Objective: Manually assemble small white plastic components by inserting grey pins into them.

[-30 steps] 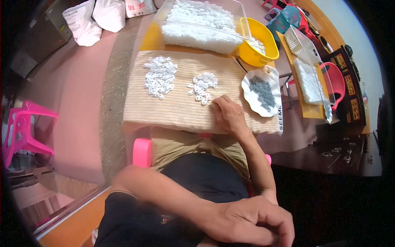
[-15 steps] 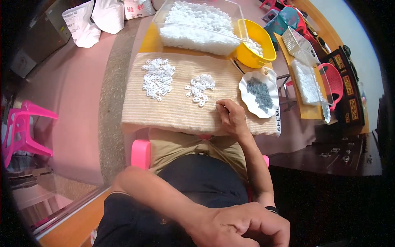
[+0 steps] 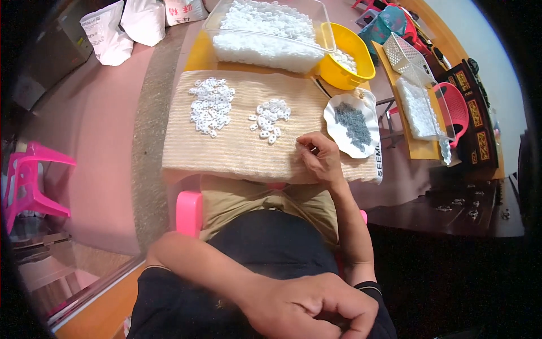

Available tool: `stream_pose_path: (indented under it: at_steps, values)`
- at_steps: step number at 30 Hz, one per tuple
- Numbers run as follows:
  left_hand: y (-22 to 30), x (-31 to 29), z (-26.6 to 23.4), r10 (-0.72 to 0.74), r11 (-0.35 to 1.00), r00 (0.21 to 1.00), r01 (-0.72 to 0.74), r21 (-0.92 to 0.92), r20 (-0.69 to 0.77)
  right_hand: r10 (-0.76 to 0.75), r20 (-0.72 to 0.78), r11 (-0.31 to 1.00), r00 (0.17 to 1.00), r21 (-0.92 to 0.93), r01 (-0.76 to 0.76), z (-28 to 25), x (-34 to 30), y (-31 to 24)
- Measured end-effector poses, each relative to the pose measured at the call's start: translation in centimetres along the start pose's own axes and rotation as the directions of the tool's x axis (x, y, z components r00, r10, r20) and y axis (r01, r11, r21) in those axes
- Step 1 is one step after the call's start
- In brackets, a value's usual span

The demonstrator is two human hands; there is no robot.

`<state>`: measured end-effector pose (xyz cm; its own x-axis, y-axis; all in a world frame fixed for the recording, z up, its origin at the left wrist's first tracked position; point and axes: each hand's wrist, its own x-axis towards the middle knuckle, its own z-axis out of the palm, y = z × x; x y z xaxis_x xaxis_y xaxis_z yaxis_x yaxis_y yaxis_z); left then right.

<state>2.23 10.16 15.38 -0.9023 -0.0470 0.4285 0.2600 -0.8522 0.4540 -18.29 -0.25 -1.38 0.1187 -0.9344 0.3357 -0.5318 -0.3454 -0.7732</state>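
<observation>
My right hand (image 3: 319,157) is over the front of the striped cloth (image 3: 226,161), its thumb and forefinger curled together. Anything between those fingertips is too small to make out. Just left of it lies a small pile of white plastic pieces with holes (image 3: 270,118). To its right a white scalloped dish (image 3: 333,133) holds small grey-blue pieces (image 3: 354,125). My left hand (image 3: 310,308) is low in front of my body, near my right sleeve, with its fingers curled in. Its fingertips are partly hidden, as is anything inside them.
A larger pile of white pieces (image 3: 212,107) lies on the cloth's left. Behind are a clear bin (image 3: 265,59) of white pieces and a yellow basin (image 3: 345,79). Pink stool (image 3: 36,181) stands left; white sacks (image 3: 107,34) sit far left. A side table (image 3: 426,150) stands right.
The view has shifted slightly, so the table appears a little further up and left. My right hand's fingers have changed their curl slightly. My left hand stays low and curled.
</observation>
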Motion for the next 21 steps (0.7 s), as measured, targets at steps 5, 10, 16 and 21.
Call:
stream_pose_path:
  at_steps: [5,10,16,21]
  values:
    - [0.4,-0.5,-2.9,0.446,0.687,0.895,-0.328,0.648,-0.020,-0.010,0.059,0.999,0.998,0.049,0.007,-0.2,0.3,-0.1]
    - [0.7,-2.8,-10.3,0.875,0.183,0.392,0.276,0.944,-0.284,0.340,0.182,0.814,0.923,0.434,-0.385,-1.4,-0.4,-1.7]
    - [1.0,-3.9,-14.9,0.647,0.664,0.353,0.174,0.727,-0.676,0.310,0.332,0.681,0.891,0.576,-0.452,-2.8,-1.7,-4.0]
    - [0.6,-4.3,-15.6,0.523,0.775,0.460,0.095,0.625,-0.718,0.275,0.406,0.672,0.872,0.568,-0.476,-3.0,-1.9,-4.2]
